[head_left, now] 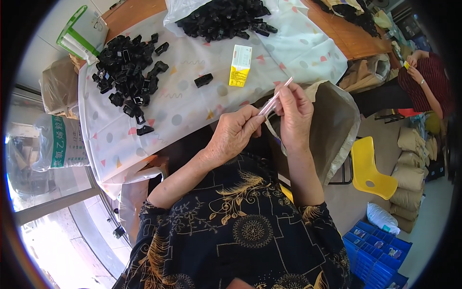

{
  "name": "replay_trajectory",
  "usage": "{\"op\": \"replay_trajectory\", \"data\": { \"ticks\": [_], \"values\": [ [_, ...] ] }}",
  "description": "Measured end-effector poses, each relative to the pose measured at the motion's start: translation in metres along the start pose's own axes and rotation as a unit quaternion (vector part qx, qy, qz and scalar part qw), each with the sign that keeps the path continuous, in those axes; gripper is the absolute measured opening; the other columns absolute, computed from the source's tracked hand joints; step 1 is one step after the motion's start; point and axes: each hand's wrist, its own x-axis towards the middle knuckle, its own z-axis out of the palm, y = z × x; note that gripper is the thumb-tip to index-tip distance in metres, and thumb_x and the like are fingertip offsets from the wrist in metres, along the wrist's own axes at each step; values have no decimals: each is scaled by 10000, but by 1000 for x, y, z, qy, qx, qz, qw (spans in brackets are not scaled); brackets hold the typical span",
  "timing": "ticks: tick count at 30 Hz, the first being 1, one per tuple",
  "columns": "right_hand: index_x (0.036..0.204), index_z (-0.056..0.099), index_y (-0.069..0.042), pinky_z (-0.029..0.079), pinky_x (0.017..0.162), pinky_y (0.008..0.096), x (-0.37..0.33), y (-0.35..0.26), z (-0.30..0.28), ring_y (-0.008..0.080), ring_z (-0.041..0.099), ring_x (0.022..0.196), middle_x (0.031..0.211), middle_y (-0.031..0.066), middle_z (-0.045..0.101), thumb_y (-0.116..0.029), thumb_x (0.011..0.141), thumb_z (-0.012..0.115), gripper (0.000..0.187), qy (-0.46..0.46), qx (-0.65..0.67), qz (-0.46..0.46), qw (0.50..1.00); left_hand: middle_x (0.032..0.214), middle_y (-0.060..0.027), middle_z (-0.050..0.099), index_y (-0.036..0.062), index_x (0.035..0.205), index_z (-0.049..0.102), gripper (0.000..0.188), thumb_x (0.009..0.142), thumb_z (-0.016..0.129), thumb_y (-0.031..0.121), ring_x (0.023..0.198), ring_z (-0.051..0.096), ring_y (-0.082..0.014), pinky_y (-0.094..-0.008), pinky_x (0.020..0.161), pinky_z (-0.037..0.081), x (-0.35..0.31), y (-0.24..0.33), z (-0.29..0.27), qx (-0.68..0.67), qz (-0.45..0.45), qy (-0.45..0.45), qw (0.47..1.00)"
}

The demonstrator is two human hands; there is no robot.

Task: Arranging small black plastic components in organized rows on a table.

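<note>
On the work surface: a wooden table [346, 33] is draped with a white plastic sheet printed with coloured dots and triangles [192, 96].
Loose stock: a heap of small black plastic parts [126, 67] lies on the sheet's left half; a second heap of black plastic parts [224, 17] sits at the far edge on a clear bag; one stray black plastic part [203, 80] lies between them.
Room: a yellow plastic chair [369, 168] and stacked blue plastic crates [378, 255] stand on the floor to the right; another person in a striped red top [428, 79] sits beyond.
Packages: a small upright yellow-and-white carton [240, 65] stands mid-sheet; a white woven sack with green print [60, 142] leans at the left; a brown sack [332, 125] gapes just beside the hands.
Left hand [233, 135]: fingers curled narrow, pinching the lower end of a thin clear plastic tube with a pink core [275, 98].
Right hand [294, 115]: fingers closed on the tube's middle.
Tube position: raised above the table edge, slanting up to the right.
</note>
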Motion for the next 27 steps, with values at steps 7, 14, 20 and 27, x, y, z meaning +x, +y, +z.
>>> {"op": "replay_trajectory", "data": {
  "ticks": [7,14,20,27],
  "values": [
    [886,621,-44,421,624,198,-17,-13,11,20,510,695,806,-31,588,-64,963,575,93,-34,-63,65,995,651,-41,597,3,882,620,200,1004,575,156,605,556,-106,-279,573,464,-1,-13,7,53,44,26,997],
    [949,610,-31,391,603,183,-20,17,-12,8,494,712,786,-41,559,-112,996,580,99,-57,-64,34,996,599,-26,583,-3,837,610,234,1002,564,156,562,545,-81,-270,531,444,0,-45,10,52,31,21,998],
    [920,609,-57,340,533,185,-33,19,-34,17,450,611,741,-34,556,-187,1016,560,169,9,23,56,998,555,-59,551,13,733,570,234,937,641,102,504,510,-107,-284,495,415,0,-38,32,30,47,-1,998],
    [838,593,-71,324,460,211,-33,17,-41,52,410,496,654,-14,526,-181,993,555,194,84,135,60,985,583,-153,519,26,653,509,248,852,653,57,494,540,-310,-373,469,387,-1,-20,30,174,228,-23,958]
  ]
}}
